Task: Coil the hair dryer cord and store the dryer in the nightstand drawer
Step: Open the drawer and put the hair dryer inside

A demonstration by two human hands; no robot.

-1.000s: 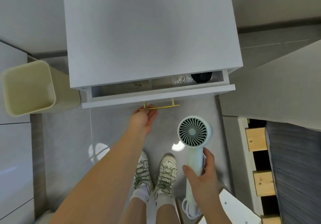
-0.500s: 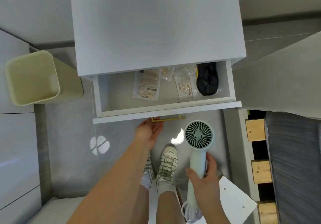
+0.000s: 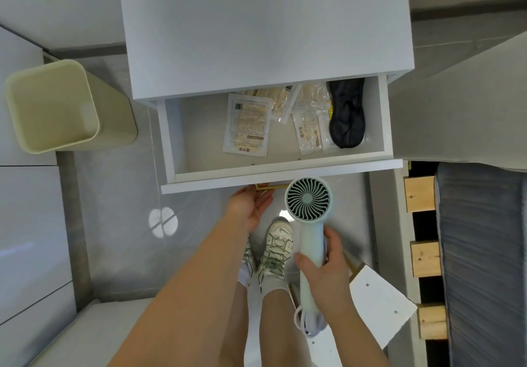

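Observation:
The white nightstand has its top drawer pulled far out. My left hand is just below the drawer front, palm up, fingers hooked on the thin gold drawer handle. My right hand grips the handle of a pale mint hair dryer, whose round rear grille faces the camera just in front of the drawer's right half. The coiled white cord hangs bundled below that hand. The left part of the drawer floor is bare.
Inside the drawer lie several flat sachets in the middle and a black eye mask at the right. A pale green bin stands left of the nightstand. A bed frame with wooden slats runs along the right. My shoes stand below.
The drawer has slid from nearly closed to wide out, pulled by my left hand. The dryer in my right hand has risen closer to the drawer front.

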